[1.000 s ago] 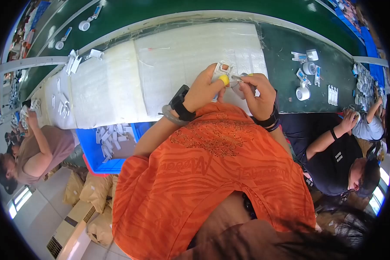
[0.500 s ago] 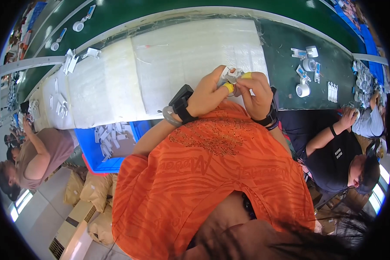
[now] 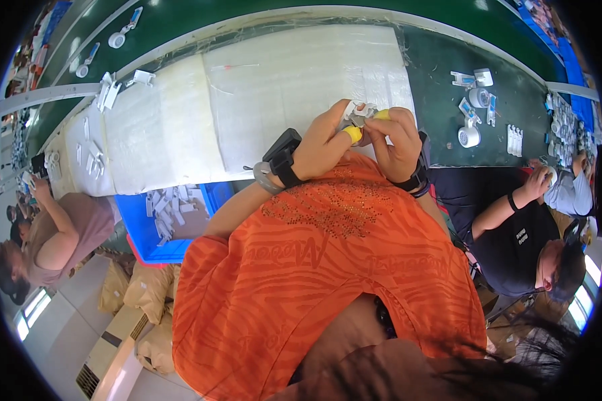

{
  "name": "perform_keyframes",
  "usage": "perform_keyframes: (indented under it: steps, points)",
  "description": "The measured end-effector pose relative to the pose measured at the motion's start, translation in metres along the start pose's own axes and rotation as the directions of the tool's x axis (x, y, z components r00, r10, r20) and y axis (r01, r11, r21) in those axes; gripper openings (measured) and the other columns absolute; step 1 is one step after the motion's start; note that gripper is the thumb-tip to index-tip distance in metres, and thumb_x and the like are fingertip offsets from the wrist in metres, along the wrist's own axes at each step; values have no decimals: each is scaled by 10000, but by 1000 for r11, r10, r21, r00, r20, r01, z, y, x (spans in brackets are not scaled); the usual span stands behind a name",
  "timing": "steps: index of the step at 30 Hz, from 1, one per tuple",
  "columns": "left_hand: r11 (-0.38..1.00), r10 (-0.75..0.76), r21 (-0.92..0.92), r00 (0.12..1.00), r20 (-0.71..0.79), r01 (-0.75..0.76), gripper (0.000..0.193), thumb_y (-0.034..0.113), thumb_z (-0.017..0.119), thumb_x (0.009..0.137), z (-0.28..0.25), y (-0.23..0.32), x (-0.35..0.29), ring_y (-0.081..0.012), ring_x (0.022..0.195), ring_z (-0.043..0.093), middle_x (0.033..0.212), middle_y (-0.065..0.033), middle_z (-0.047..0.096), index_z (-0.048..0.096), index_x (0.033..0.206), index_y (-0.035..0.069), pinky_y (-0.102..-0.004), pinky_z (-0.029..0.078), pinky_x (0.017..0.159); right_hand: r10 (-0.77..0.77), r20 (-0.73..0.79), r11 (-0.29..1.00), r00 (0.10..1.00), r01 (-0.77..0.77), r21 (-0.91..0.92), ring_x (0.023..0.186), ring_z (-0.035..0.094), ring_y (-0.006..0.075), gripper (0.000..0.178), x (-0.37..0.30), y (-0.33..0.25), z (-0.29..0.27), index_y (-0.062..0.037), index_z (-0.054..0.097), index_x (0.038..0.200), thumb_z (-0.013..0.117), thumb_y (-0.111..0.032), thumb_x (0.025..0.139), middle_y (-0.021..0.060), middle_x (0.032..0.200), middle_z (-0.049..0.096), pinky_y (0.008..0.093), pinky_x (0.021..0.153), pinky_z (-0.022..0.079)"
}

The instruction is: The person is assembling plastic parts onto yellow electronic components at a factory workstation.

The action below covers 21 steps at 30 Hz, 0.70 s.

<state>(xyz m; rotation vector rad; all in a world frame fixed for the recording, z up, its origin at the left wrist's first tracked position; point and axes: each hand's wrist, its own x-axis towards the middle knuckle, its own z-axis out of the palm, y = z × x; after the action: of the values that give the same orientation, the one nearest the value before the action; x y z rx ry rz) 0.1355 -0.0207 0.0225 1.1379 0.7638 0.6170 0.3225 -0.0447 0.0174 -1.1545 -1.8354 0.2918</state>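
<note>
Close to my chest, over the near edge of the padded table, my left hand pinches a small white and grey plastic part. My right hand grips the same part from the other side, its fingers bent in against it. Yellow covers wrap the left thumb and a right fingertip. Much of the part's lower side is hidden behind the fingers. Dark bands circle both wrists, and a grey ring sits on the left one.
A blue bin of white pieces stands left below the table. White parts lie at the left end. Right, on green tabletop, are several white round-headed assemblies and strips. Co-workers sit on either side: dark shirt right, brown shirt left.
Both hands stay together on the plastic part, with only small finger shifts. At the left, the co-worker's raised hand has moved slightly.
</note>
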Motion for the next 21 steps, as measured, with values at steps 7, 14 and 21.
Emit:
perform_keyframes:
  steps: [7,14,21]
  points:
    - [998,59,-18,998,19,-59,453,136,520,940,0,-4,-2,-82,771,550,1031,-74,579,397,1355,4,-228,491,610,-32,51,999,998,31,25,818,563,285,272,5,2,-5,-75,686,913,751,24,669,91,863,572,365,711,472]
    - [988,115,109,989,-89,-105,408,210,633,878,9,2,0,-225,886,593,960,-130,612,502,1205,4,-324,466,799,-43,74,999,996,43,7,814,559,293,277,4,4,-6,-81,686,911,753,25,663,98,852,561,370,721,468]
    - [979,138,167,985,-103,-120,408,157,602,908,12,-2,-2,-275,982,609,1122,-174,598,482,1273,21,-344,468,850,-4,88,1000,996,3,16,808,563,297,266,7,0,-8,-76,676,897,742,37,666,106,831,575,370,712,465]
